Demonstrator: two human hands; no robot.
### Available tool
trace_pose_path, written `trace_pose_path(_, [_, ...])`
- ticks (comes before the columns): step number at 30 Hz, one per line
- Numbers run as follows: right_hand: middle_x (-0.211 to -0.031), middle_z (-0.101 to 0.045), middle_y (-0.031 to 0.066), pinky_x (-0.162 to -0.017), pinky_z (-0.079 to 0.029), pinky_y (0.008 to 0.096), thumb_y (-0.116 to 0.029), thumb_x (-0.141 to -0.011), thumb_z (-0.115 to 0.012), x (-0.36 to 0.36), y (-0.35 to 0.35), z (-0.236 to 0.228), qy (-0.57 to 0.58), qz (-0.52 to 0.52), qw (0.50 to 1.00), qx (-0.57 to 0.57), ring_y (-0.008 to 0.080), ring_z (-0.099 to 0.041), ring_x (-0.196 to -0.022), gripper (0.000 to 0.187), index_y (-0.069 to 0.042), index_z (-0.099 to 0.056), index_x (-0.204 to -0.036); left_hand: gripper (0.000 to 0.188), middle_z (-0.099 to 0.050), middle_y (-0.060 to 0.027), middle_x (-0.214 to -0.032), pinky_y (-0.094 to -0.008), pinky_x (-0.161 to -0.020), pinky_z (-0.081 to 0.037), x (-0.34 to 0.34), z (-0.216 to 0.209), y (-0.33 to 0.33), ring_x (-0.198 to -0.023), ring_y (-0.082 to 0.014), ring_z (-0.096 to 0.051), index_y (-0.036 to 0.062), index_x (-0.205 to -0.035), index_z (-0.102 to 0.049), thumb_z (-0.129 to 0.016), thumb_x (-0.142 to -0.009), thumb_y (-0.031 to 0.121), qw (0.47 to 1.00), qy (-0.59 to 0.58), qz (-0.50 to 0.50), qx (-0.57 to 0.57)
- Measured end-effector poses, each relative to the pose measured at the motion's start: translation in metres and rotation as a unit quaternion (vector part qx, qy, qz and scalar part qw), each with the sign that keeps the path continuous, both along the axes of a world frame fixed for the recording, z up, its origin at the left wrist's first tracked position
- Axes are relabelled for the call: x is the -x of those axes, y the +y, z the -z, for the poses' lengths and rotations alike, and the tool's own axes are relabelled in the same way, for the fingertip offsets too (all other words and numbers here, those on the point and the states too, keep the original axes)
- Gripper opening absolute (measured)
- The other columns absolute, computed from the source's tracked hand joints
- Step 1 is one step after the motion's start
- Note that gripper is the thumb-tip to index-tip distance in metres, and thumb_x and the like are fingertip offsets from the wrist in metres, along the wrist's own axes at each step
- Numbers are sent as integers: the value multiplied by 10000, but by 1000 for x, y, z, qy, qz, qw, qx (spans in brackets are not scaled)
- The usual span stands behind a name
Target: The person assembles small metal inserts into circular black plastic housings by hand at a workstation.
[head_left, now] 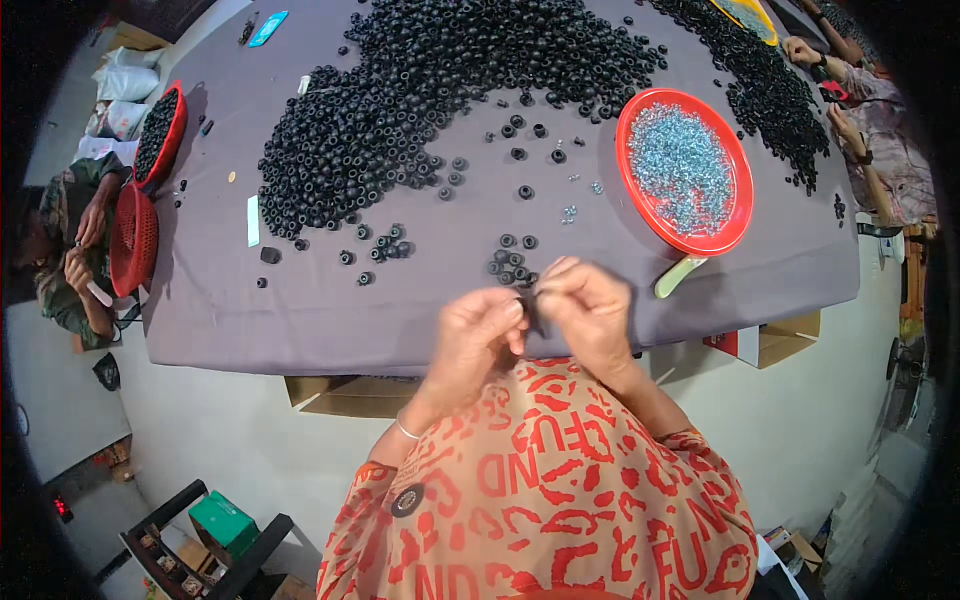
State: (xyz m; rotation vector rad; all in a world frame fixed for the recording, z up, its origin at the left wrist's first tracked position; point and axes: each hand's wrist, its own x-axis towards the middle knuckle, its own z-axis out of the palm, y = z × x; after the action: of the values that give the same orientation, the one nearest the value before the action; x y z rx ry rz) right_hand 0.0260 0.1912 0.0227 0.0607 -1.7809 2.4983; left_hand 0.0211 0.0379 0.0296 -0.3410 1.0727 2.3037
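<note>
The left hand and the right hand come together at the middle of the tabletop's near edge, a small black piece between them. The left fingers are pinched on it; the right fingers crowd in beside, though through the blur I can't tell whether they grip. It looks dark and smudged, its outline lost. Just beyond sit loose black rings, rounded and dull, with holes through the middle; a great heap of them spreads toward the far edge
</note>
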Motion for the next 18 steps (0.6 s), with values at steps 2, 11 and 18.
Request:
trace_pose_path(2, [-710,-527,39,-622,-407,259,68,-761,-584,8,17,10,-8,47,991,-122,126,-487,-679,64,14,-550,-762,97,-577,-64,-724,-245,-527,-463,2,13,-11,-621,-122,-540,13,-869,-597,-590,-842,105,999,21,-12,28])
trace_pose_path(11, [-735,-512,96,-576,-402,355,30,-673,-646,36,27,30,169,122,790,-577,258,-492,-655,164,-20,-567,-807,69,-616,-84,-782,-231,-540,-478,8,31,-25,-610,-98,-550,10,-876,-598,-596,-833,65,979,91,-45,175])
trace_pose_path(18, [-722,-507,87,-601,-418,353,32,-687,-635,53,42,33,188,117,778,-588,255,-505,-680,159,-27,-588,-827,88,-616,-80,-779,-233,-549,-481,8,35,-27,-620,-100,-557,14,-883,-598,-603,-837,88,981,96,-25,164])
